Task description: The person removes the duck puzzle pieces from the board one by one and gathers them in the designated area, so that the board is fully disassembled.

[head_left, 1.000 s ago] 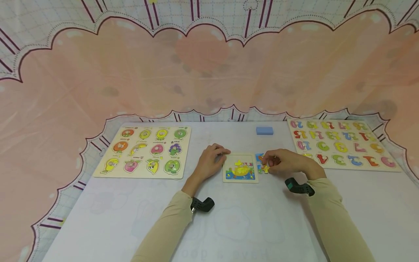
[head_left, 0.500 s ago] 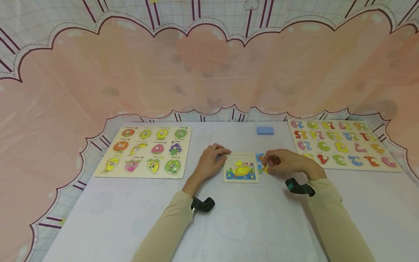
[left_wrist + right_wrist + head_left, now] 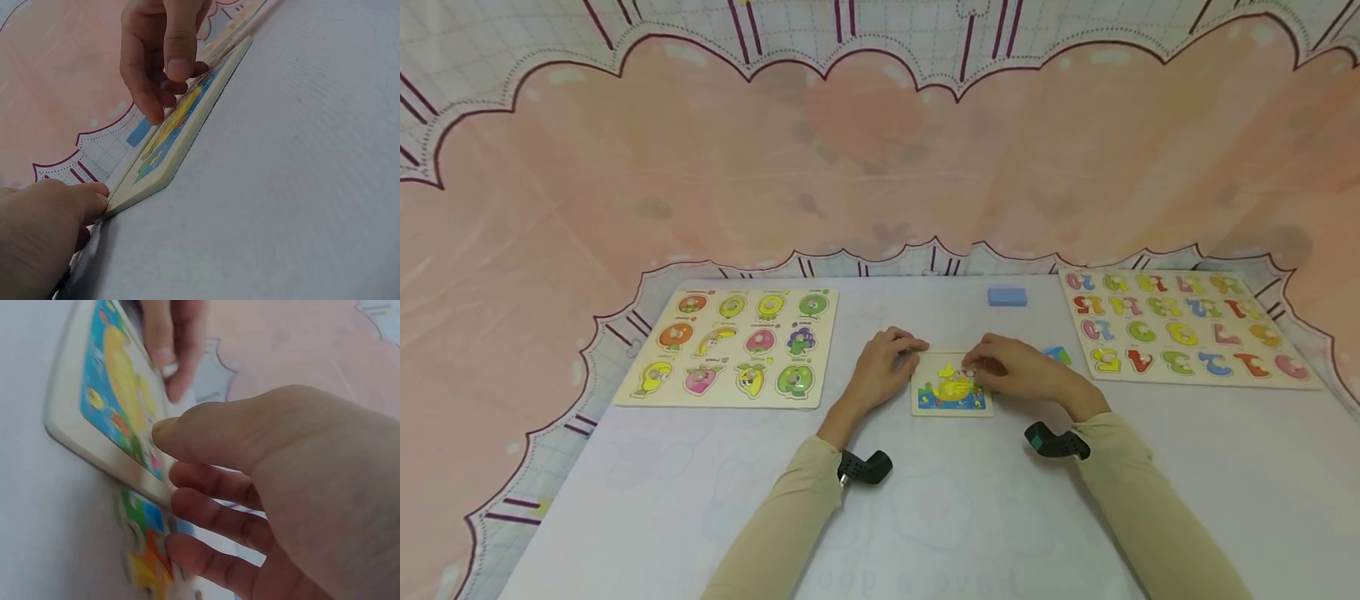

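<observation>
A small wooden jigsaw tray [image 3: 951,412] with a yellow duck picture [image 3: 955,390] lies flat on the table. My left hand [image 3: 883,367] holds its upper left corner, with index finger and thumb at the edges. Over the tray's right side is my right hand [image 3: 1022,367], fingertips at the picture's upper right. In the left wrist view the thumb and index fingertip of that right hand [image 3: 165,69] stand apart, and no piece shows between them. Loose jigsaw pieces [image 3: 150,559] lie beside the tray under the right hand; another blue-green piece [image 3: 1057,355] is farther right.
A fruit puzzle board [image 3: 726,400] lies at the left and a number puzzle board [image 3: 1195,379] at the right. A blue block [image 3: 1007,297] sits near the table's far edge. Patterned cloth [image 3: 880,183] hangs behind the white table [image 3: 917,517].
My right hand has moved left from the loose pieces to the tray's right side, uncovering a blue-green piece behind it. My left hand keeps its place at the corner.
</observation>
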Demonstrator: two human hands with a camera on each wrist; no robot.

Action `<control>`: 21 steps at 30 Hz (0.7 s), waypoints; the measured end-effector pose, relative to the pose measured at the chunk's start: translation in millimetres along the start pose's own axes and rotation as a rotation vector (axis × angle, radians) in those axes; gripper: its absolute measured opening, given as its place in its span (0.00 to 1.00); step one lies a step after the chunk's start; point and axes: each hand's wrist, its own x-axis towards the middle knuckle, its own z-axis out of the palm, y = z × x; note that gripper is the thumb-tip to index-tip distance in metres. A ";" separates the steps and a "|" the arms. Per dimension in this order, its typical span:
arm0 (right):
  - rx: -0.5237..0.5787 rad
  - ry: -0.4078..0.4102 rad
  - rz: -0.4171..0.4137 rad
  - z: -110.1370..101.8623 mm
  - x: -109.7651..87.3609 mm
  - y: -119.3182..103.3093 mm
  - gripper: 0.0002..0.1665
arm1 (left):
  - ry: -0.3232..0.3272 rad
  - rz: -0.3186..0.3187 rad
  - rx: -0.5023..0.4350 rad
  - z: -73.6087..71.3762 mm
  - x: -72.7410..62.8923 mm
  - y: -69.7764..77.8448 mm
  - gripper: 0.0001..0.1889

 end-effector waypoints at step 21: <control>-0.065 -0.022 0.008 8.3 3.9 -15.0 0.15 | -0.005 -0.004 0.003 0.7 1.4 -1.0 0.10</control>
